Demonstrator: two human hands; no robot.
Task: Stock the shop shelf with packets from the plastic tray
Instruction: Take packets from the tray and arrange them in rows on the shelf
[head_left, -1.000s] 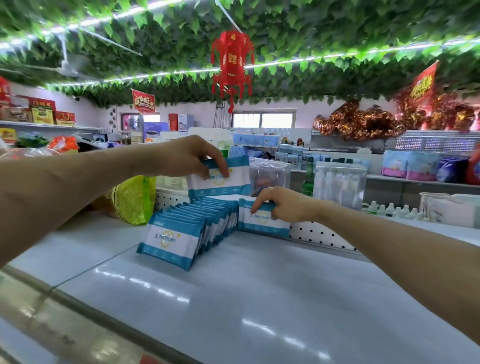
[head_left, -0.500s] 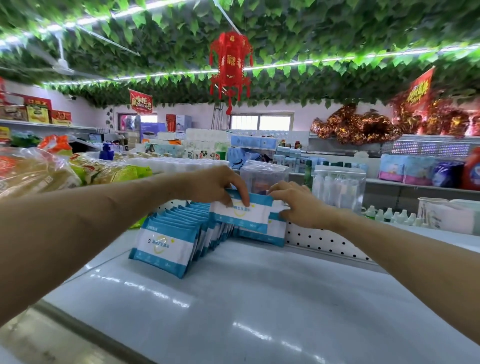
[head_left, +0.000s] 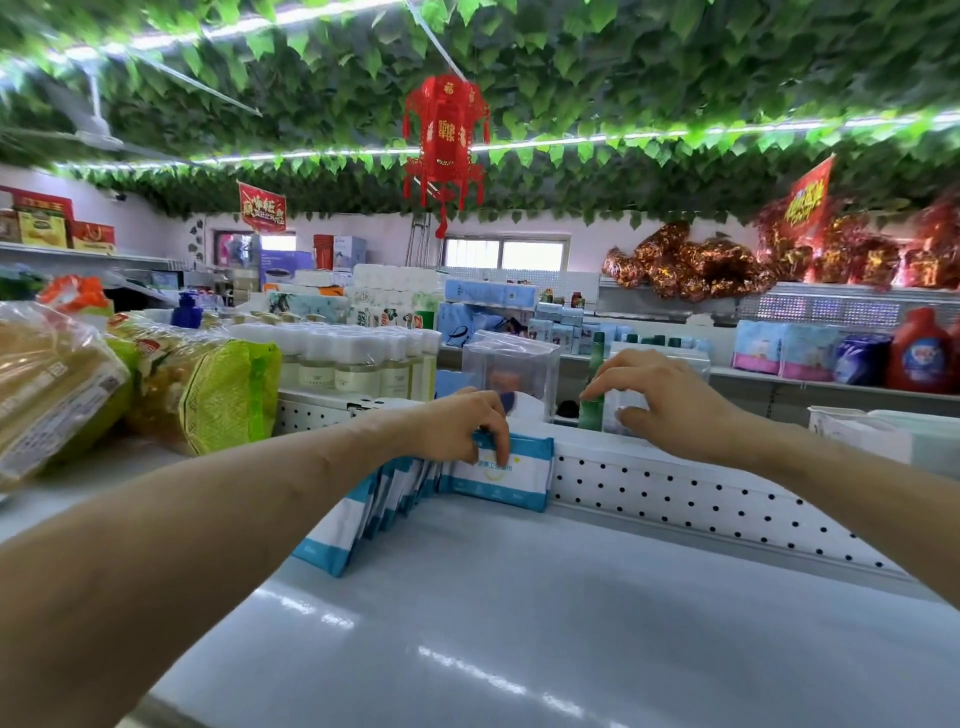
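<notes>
At the back of the white shelf (head_left: 519, 623), seen from the head camera, the left hand (head_left: 465, 423) has its fingers curled over the top edge of the rearmost packet (head_left: 511, 475), which stands against the perforated back panel (head_left: 701, 493) behind the leaning row of packets (head_left: 384, 499). The right hand (head_left: 670, 405) hovers above the panel, fingers loosely bent and holding nothing. To seat it well, I'd press the packet upright and flush, then square the row with the free hand. The blue-and-white packets' print is too blurred to read; the red lantern (head_left: 445, 135) and red banner (head_left: 262, 205) carry Chinese characters I cannot make out.
</notes>
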